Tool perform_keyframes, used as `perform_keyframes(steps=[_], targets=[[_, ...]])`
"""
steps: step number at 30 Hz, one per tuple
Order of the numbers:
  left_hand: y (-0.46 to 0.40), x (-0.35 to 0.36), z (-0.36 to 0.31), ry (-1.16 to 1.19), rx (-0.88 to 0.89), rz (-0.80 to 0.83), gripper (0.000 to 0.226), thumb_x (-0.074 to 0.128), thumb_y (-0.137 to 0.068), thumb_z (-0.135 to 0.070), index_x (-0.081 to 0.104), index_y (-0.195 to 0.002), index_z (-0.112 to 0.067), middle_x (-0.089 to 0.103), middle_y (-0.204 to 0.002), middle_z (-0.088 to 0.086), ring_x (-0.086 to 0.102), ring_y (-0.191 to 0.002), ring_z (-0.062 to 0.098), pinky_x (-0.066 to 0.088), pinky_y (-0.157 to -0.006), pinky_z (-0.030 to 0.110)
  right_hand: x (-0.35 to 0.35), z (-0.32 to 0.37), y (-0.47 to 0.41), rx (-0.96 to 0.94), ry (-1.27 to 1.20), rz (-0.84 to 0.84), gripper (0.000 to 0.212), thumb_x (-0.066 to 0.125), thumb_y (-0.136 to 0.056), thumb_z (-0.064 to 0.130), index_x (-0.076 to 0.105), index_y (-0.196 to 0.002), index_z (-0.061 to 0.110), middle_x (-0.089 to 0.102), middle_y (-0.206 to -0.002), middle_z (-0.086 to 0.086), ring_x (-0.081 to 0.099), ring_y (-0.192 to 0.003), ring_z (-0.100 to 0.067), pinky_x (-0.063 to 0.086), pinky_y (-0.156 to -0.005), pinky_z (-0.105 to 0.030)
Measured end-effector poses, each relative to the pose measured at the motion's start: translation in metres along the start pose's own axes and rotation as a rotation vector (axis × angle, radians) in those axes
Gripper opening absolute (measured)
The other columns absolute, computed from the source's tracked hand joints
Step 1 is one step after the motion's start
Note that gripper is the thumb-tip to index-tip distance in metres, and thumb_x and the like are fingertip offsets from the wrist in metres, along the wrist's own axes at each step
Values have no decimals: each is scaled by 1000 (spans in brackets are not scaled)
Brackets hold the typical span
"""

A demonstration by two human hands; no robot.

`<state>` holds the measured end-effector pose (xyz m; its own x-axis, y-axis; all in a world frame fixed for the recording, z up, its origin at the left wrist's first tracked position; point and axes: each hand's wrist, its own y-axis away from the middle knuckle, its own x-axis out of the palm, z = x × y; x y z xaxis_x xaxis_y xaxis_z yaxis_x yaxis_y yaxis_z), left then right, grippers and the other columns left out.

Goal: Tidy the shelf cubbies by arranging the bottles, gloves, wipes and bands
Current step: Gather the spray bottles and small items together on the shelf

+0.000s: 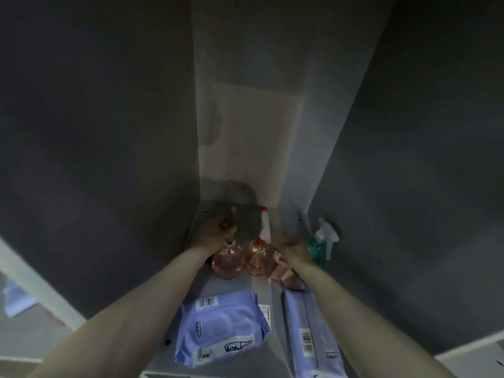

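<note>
Bottles are partly lined up at the cubby's back: my left hand [215, 230] has its fingers curled on the left pink bottle [227, 259]; my right hand [293, 249], grip unclear, is beside the second pink bottle [257, 256] and green bottle [317, 248]. Wipes packs [222, 328] still crowd the front; side walls leave little room.

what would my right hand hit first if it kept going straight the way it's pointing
Probably the cubby's back corner. The right hand points deeper in, between the red-nozzled pink spray bottle on its left and the green spray bottle on its right. It could brush either; depth is unclear.
</note>
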<state>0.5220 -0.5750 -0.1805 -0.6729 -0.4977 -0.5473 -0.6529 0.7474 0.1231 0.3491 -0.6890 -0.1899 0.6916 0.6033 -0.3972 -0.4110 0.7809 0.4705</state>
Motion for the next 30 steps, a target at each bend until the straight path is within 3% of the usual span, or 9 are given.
perform_keyframes(steps=[2, 6, 10, 13, 16, 20, 24, 26, 30], targets=[[2, -1, 0, -55, 67, -11, 48, 62, -90, -17, 50, -137, -18, 66, -116, 9, 62, -107, 25, 42, -80, 24, 4, -19, -2, -18, 175, 17, 28, 59, -91, 20, 59, -114, 5, 63, -84, -4, 59, -61, -15, 42, -46, -8], [1, -1, 1, 68, 73, 41, 56, 63, -87, -7, 47, -138, -23, 67, -109, 7, 61, -86, 15, 45, -68, 10, 18, -57, -27, -210, 392, 85, 50, 66, -80, 13, 52, -125, 28, 60, -126, -5, 57, -117, -25, 49, -98, -35], [-4, 0, 6, 180, 58, 39, 51, 63, -84, 5, 53, -133, -9, 66, -110, 9, 58, -79, 0, 43, -64, 4, 13, -60, -16, -231, 702, 97, 41, 47, -97, 9, 45, -138, 7, 48, -140, -11, 45, -129, -32, 43, -81, -7], [-4, 0, 6, 269, 19, 66, 53, 59, -86, 8, 50, -135, -8, 64, -107, 11, 61, -74, 0, 48, -61, 9, 10, -57, -12, -175, 1200, 52, 37, 51, -91, 30, 56, -127, 25, 56, -134, -2, 46, -127, -24, 32, -101, -34], [-2, 2, 4, 335, -21, 73, 51, 57, -88, 8, 49, -135, -11, 61, -103, 5, 61, -68, -3, 48, -53, 13, -1, -56, -12, -109, 1570, 89, 51, 52, -86, 45, 49, -135, 29, 46, -142, 3, 39, -131, -25, 27, -102, -42], [0, 2, 0, 329, -67, 57, 42, 59, -90, 1, 55, -130, -10, 63, -101, 10, 58, -64, 1, 46, -48, 17, -22, -53, -15, -29, 1426, 93, 45, 44, -91, 41, 50, -133, 26, 44, -145, -2, 39, -134, -26, 31, -109, -41], [-4, 4, -1, 278, -114, 65, 28, 61, -90, -10, 62, -118, -14, 62, -99, 9, 63, -72, 10, 53, -64, 31, -20, -19, -13, -204, 853, -28, 35, 45, -93, 49, 57, -120, 30, 59, -126, 1, 58, -114, -22, 46, -92, -31], [-6, 5, -4, 211, -150, 49, 21, 63, -90, -17, 65, -109, -11, 63, -100, 12, 63, -92, 26, 53, -79, 40, -11, 1, -14, -271, 541, -23, 55, 54, -81, 63, 49, -129, 36, 54, -135, 3, 56, -118, -21, 47, -96, -37], [1, 7, -8, 138, -221, 62, 14, 62, -89, -33, 61, -81, -21, 64, -90, 10, 60, -86, 25, 45, -68, 30, 13, 22, -6, -327, 356, 86, 68, 53, -81, 52, 36, -144, 33, 50, -139, 1, 52, -123, -23, 45, -99, -37]])
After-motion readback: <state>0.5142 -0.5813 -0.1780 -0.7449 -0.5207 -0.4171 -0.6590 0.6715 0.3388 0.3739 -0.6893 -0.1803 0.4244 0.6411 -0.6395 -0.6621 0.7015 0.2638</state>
